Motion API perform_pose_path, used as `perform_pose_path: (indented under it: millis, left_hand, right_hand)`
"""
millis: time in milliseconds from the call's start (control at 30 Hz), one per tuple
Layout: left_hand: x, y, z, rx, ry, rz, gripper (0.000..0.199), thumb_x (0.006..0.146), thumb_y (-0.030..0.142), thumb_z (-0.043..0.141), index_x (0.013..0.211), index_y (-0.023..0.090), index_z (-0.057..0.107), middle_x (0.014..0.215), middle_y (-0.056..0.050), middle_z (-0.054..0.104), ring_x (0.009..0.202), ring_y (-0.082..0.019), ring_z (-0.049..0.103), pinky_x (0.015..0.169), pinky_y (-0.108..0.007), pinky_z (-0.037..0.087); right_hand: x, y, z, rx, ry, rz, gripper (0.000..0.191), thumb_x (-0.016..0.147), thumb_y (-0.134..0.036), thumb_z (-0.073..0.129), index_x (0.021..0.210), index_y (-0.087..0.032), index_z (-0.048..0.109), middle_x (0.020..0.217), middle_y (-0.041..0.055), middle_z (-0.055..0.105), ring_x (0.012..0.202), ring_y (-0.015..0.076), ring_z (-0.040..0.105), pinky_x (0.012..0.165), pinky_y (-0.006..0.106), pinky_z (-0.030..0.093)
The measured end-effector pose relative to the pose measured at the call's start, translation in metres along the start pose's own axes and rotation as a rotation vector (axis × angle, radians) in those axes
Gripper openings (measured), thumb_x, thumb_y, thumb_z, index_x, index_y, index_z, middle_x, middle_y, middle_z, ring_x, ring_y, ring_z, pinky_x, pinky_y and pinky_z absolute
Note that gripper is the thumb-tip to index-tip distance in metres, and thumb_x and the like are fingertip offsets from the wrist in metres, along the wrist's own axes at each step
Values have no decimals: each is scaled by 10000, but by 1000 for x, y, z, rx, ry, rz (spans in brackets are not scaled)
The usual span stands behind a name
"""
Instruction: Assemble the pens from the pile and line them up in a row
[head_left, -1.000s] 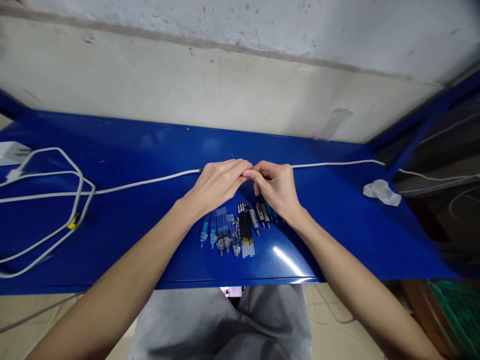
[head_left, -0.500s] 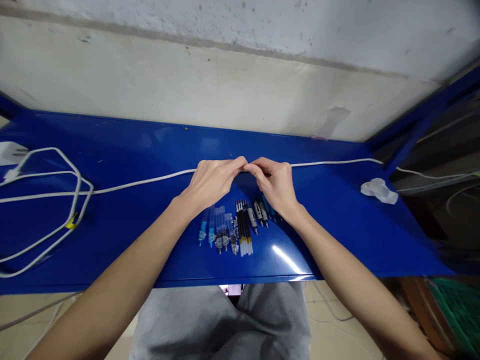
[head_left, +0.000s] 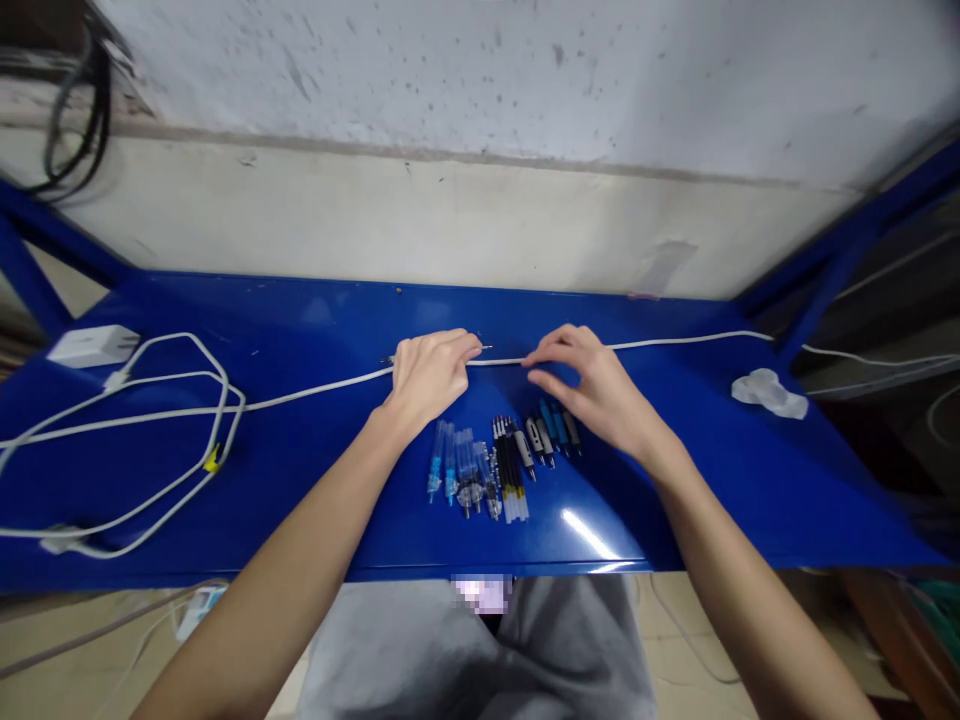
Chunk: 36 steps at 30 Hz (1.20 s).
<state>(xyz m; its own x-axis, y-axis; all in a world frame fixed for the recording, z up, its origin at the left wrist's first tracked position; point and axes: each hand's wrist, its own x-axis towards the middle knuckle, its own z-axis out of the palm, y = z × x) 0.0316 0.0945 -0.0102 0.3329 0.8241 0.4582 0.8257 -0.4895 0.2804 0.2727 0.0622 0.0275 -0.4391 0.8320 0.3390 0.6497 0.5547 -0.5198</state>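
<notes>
My left hand is closed on a slim pen held roughly level above the blue shelf. Its bare metal point sticks out at the right of my fingers and a dark end shows at the left; the middle is hidden. Thumb and forefinger of my right hand are apart, beside the white cable, with nothing visible between them. Below the hands lie clear pen barrels with blue or black ends, tiny springs, black ink refills, and grey and blue grip sections, all in a row.
A white cable runs across the blue shelf behind the pen parts. Its loops and a white power adapter are at the left. Crumpled white plastic lies at the right. A wall stands behind.
The hands, which met at the fingertips, are now apart. My right hand has moved right and its fingers have opened. The pen's point now shows beyond my left hand. The view has shifted.
</notes>
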Motion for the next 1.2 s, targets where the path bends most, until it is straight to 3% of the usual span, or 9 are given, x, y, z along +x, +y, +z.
perform_pose_path:
  millis: [167,300,467,733,867,1067,1200]
  left_hand:
    - [0,0,2,-48,-10,45,259,958,143,511,876,245,735,875,2,759,821,-177,702,583,-284,301]
    - [0,1,2,-64,-5,65,261,969,155,504,887,242,736,860,-2,754,807,-175,698,582,-284,310]
    - [0,0,0,-65,-33,65,250,963,149,514,882,242,732,865,-4,759,829,-187,707,581,-299,309]
    - [-1,1,3,-64,-50,84,235,971,181,528,888,244,739,886,-8,769,852,-199,721,577,-305,307]
    - [0,1,2,-70,-59,85,241,974,180,521,885,246,735,892,-3,769,854,-201,721,583,-300,308]
    - [1,-1,2,-71,-52,86,247,972,177,518,889,238,742,883,-1,766,854,-194,720,593,-304,317]
    - [1,-1,2,-70,-50,90,247,961,163,510,879,235,732,883,12,765,849,-188,712,591,-303,303]
  right_hand:
    - [-36,-38,-3,-56,-251,-8,277,970,-325,670,1226,-234,722,1343,117,602,1278,290,512,1070,479,454]
    - [-42,-54,11,-99,-286,-26,184,997,-263,624,1128,-236,749,1311,99,624,1220,276,540,976,455,483]
    - [-34,-53,25,-180,-300,-66,208,903,-328,758,1070,-205,761,1262,108,654,1171,298,549,893,444,472]
    - [-30,-52,31,-179,-319,-62,190,899,-364,755,1014,-214,772,1249,87,658,1171,290,542,880,428,438]
    - [-25,-52,32,-164,-347,-76,102,942,-294,710,947,-213,771,1239,79,665,1177,283,539,871,412,413]
    - [-22,-51,35,-137,-353,-146,217,1000,-216,614,841,-199,760,1229,87,670,1182,277,528,887,406,393]
    - [-14,-47,28,-115,-293,-227,197,996,-199,614,859,-202,755,1210,84,685,1184,277,533,927,417,406]
